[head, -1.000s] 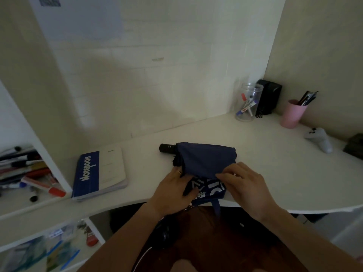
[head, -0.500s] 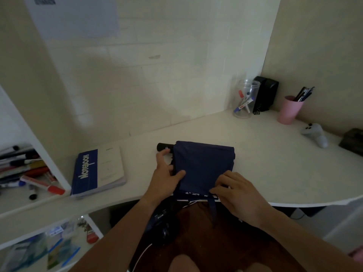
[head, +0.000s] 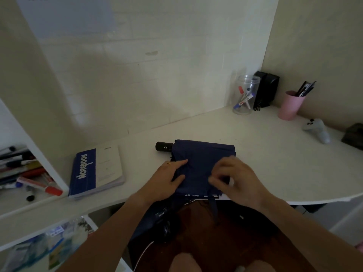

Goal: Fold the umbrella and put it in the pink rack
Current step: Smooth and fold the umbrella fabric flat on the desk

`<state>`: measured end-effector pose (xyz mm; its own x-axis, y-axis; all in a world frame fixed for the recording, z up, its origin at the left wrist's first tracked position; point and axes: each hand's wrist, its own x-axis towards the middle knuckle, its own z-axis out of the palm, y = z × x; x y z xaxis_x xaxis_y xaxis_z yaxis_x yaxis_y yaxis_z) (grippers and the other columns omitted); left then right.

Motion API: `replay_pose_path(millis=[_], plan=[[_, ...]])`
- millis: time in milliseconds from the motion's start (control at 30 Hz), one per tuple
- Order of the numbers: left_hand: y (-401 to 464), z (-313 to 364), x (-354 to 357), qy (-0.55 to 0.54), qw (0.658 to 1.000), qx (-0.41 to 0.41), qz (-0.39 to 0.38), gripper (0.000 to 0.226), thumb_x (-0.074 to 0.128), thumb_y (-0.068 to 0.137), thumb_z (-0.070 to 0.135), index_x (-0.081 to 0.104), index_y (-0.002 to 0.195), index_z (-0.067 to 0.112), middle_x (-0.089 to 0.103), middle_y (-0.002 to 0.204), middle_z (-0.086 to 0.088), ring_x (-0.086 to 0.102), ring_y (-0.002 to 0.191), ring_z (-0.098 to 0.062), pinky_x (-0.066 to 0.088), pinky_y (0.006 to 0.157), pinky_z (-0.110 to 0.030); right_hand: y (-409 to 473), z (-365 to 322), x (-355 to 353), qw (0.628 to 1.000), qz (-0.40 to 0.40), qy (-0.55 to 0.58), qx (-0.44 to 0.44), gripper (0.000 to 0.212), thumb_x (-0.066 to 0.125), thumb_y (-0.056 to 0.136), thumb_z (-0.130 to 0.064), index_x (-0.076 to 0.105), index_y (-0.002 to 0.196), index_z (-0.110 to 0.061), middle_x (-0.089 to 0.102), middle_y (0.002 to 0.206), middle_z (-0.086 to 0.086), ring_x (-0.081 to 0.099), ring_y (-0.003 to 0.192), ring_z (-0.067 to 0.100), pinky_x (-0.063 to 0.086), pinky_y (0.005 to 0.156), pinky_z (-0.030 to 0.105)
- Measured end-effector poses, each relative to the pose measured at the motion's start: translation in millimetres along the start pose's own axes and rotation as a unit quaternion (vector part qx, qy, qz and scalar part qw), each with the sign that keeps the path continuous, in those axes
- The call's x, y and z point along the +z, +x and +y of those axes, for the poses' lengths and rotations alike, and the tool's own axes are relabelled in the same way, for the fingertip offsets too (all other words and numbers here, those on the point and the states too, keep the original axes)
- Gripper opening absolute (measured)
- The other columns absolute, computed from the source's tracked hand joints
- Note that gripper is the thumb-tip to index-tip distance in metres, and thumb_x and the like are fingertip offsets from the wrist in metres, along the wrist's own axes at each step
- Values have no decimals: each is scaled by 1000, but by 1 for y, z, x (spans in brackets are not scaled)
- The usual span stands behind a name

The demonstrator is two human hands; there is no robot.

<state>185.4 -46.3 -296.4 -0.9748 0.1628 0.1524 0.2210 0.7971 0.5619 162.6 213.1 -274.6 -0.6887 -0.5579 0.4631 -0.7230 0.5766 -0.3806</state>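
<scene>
The navy folding umbrella (head: 204,154) lies collapsed on the white desk (head: 275,154), its black handle (head: 163,147) pointing left. The loose canopy fabric is gathered flat, and a strap (head: 213,205) hangs over the desk's front edge. My left hand (head: 167,180) rests on the left side of the fabric, with forefinger and thumb clamping a fold. My right hand (head: 237,179) is blurred with motion; it pinches the fabric near the front right. No pink rack is clearly in view.
A blue-and-white notebook (head: 96,171) lies to the left. At the back right stand a clear jar of markers (head: 245,95), black speakers (head: 267,89), a pink cup of pens (head: 290,105) and a grey controller (head: 318,130). Shelves with markers (head: 29,177) are at left.
My left forefinger has swung from near the handle onto the fabric. My right hand has slid farther up over the canopy and is still moving.
</scene>
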Motion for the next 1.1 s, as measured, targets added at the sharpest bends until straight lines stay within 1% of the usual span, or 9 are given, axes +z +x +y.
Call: replay_pose_path(millis=[67, 133, 300, 467, 667, 800, 867, 1000, 1100], plan=[[0, 2, -2, 6, 1000, 0, -3, 53, 57, 100, 23, 40, 151, 25, 53, 131, -11, 50, 123, -22, 30, 100, -17, 15, -1, 6, 1000, 19, -15, 8, 28, 54, 98, -40, 68, 120, -30, 61, 133, -11, 54, 122, 13, 44, 103, 28], [0, 1, -3, 2, 1000, -6, -2, 52, 57, 101, 22, 42, 150, 25, 54, 129, -10, 51, 121, -22, 31, 98, -16, 14, 4, 19, 992, -101, -70, 16, 52, 41, 101, -46, 36, 151, -32, 23, 164, -6, 16, 152, 16, 18, 122, 29], [4, -6, -11, 45, 997, 1, -57, 49, 65, 95, 20, 54, 142, 22, 54, 132, -8, 44, 127, -22, 32, 109, -22, -9, 25, 35, 960, -222, -169, -7, 61, 16, 101, -61, -4, 155, -40, -21, 163, -13, -29, 147, 6, -7, 123, 32], [13, 32, -16, 211, 959, 136, 131, 31, 52, 98, 23, 69, 122, 15, 57, 123, -7, 51, 114, -22, 52, 97, -36, -3, 23, 33, 951, -259, -171, 8, 60, 14, 101, -62, -12, 153, -44, -26, 161, -14, -32, 146, 7, -14, 120, 29], [-8, 1, 18, 253, 954, 154, -46, 62, 16, 105, 46, 24, 158, 15, 18, 167, -1, 16, 154, -15, 26, 122, -38, -2, 15, 23, 954, -273, -121, 8, 65, 22, 100, -64, -2, 156, -41, -17, 162, -18, -23, 148, 2, -9, 120, 25], [-10, -6, 23, 259, 954, 132, -73, 67, 3, 101, 54, 10, 160, 24, 1, 169, 6, 0, 155, -9, 15, 125, -36, 33, 14, -2, 993, -91, 2, 68, 36, 51, 98, -43, 61, 129, -27, 61, 133, -5, 54, 124, 15, 44, 105, 34], [-6, -2, 21, 255, 955, 129, -77, 66, 7, 100, 53, 8, 160, 26, 0, 168, 8, -1, 154, -8, 11, 126, -34, 70, 30, -16, 991, 2, -31, 133, 35, 52, 99, -38, 65, 124, -19, 65, 117, 2, 61, 109, 23, 48, 96, 39], [-4, 1, 19, 249, 959, 114, -77, 62, 15, 103, 50, 7, 160, 28, -2, 168, 10, -2, 154, -8, 8, 126, -31, 124, 55, -30, 931, -237, -16, 277, 31, 58, 97, -30, 71, 111, -6, 68, 109, 5, 58, 112, 26, 45, 96, 33], [3, 5, 25, 251, 960, 102, -64, 60, 20, 105, 48, 6, 160, 28, -1, 168, 9, 0, 154, -9, 6, 125, -30, 139, 61, -31, 930, -229, 25, 285, 18, 74, 85, -18, 79, 100, -9, 74, 107, 5, 64, 107, 24, 51, 94, 32]])
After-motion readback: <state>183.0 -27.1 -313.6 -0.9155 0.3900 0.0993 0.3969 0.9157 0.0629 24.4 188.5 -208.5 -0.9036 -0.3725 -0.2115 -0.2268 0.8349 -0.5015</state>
